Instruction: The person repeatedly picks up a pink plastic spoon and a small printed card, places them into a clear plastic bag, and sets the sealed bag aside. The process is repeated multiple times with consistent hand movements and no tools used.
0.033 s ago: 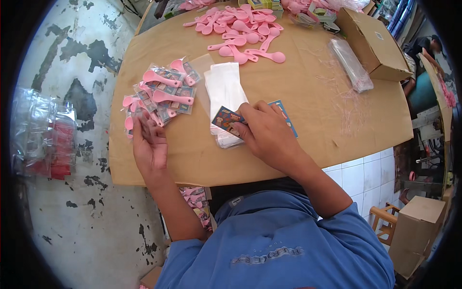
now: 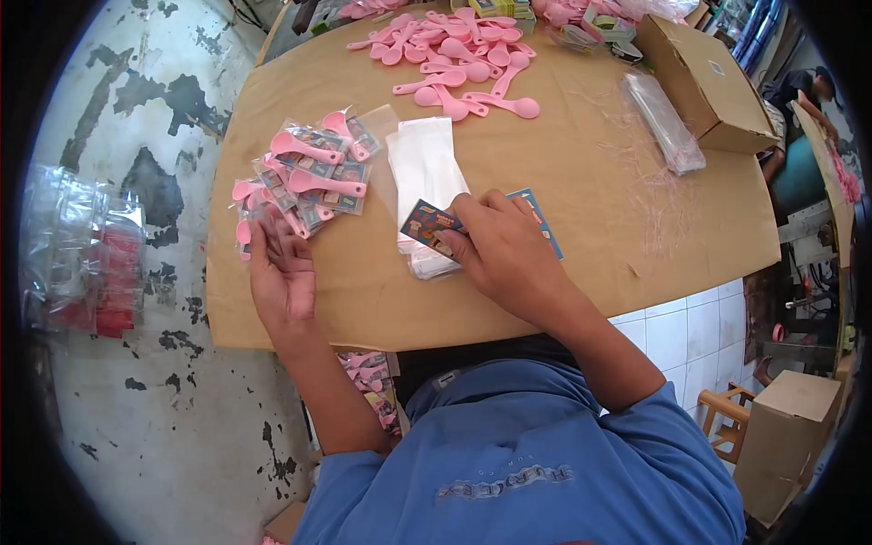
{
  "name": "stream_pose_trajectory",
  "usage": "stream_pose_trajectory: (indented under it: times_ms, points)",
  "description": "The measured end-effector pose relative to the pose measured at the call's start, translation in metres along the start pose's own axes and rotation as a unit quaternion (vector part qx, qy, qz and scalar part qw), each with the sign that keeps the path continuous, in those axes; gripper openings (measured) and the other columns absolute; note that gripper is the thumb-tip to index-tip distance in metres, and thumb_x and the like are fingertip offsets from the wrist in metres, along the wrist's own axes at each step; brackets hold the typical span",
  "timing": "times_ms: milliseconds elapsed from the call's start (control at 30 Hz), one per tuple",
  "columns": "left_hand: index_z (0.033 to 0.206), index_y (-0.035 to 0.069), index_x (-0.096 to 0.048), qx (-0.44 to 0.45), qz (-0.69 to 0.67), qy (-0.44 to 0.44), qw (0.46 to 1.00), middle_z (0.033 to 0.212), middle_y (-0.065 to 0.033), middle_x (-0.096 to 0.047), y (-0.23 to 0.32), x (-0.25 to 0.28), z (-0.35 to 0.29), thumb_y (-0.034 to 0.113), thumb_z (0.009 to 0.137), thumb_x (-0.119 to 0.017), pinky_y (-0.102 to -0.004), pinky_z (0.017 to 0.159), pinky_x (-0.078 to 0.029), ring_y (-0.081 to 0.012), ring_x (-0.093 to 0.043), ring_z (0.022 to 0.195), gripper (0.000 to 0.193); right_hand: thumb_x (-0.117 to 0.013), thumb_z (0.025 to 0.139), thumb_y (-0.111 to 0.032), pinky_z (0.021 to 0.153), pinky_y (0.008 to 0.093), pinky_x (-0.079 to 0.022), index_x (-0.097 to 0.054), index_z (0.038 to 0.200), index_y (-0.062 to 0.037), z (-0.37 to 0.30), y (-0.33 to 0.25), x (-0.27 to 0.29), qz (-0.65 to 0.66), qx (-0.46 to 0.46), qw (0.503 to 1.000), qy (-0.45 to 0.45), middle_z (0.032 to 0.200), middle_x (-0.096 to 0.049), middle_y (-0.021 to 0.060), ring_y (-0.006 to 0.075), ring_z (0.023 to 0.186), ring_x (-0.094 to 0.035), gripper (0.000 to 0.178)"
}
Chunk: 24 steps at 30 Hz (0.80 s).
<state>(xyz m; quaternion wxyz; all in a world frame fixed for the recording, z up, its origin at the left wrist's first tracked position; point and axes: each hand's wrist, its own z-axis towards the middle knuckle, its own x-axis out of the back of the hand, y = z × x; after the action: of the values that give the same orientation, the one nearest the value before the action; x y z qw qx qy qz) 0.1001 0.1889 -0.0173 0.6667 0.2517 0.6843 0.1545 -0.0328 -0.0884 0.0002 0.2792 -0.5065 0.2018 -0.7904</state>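
My right hand (image 2: 500, 245) grips a dark blue printed card (image 2: 425, 222) between thumb and fingers, above a stack of clear plastic bags (image 2: 425, 163) that looks white. Another blue-edged card (image 2: 543, 222) shows behind its knuckles, flat on the table; how much of it the hand touches is hidden. On the left, my left hand (image 2: 286, 268) is raised with fingers loosely apart and slightly blurred, nothing visible in them. It is at the near edge of a pile of bagged pink spoons (image 2: 313, 154), each packed with a printed card.
Loose pink spoons (image 2: 454, 54) are heaped at the far side of the brown-covered table (image 2: 545, 313). A bundle of clear bags (image 2: 663, 123) and a cardboard box (image 2: 704, 86) stand at the far right. Another person (image 2: 799, 91) is beyond the box. Thin pink strands lie nearby.
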Motion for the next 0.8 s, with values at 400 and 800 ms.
stream_pose_trajectory:
  times_ms: [400, 800]
  points:
    - [0.121, 0.001, -0.064, 0.004, 0.192, -0.055, 0.98, 0.117, -0.0163, -0.073, -0.088, -0.074, -0.043, 0.015, 0.103, -0.064, -0.0309, 0.087, -0.064, -0.026, -0.073, 0.107, 0.023, -0.067, 0.102, -0.02, 0.059, 0.0235, -0.042, -0.066, 0.101, -0.0001, -0.014, 0.007, 0.027, 0.326, -0.162, 0.927, 0.095, 0.077, -0.065, 0.002, 0.0053, 0.067, -0.053, 0.02]
    - [0.131, 0.002, -0.056, 0.031, 0.141, -0.116, 0.983, 0.136, -0.0237, -0.063, -0.129, -0.105, -0.057, 0.011, 0.104, -0.061, -0.0359, 0.098, -0.058, -0.0239, -0.067, 0.117, 0.029, -0.066, 0.102, -0.015, 0.062, 0.0211, -0.049, -0.065, 0.116, 0.0006, -0.023, 0.013, 0.026, 0.464, -0.215, 0.855, 0.084, 0.089, -0.069, 0.0013, 0.0044, 0.072, -0.061, 0.021]
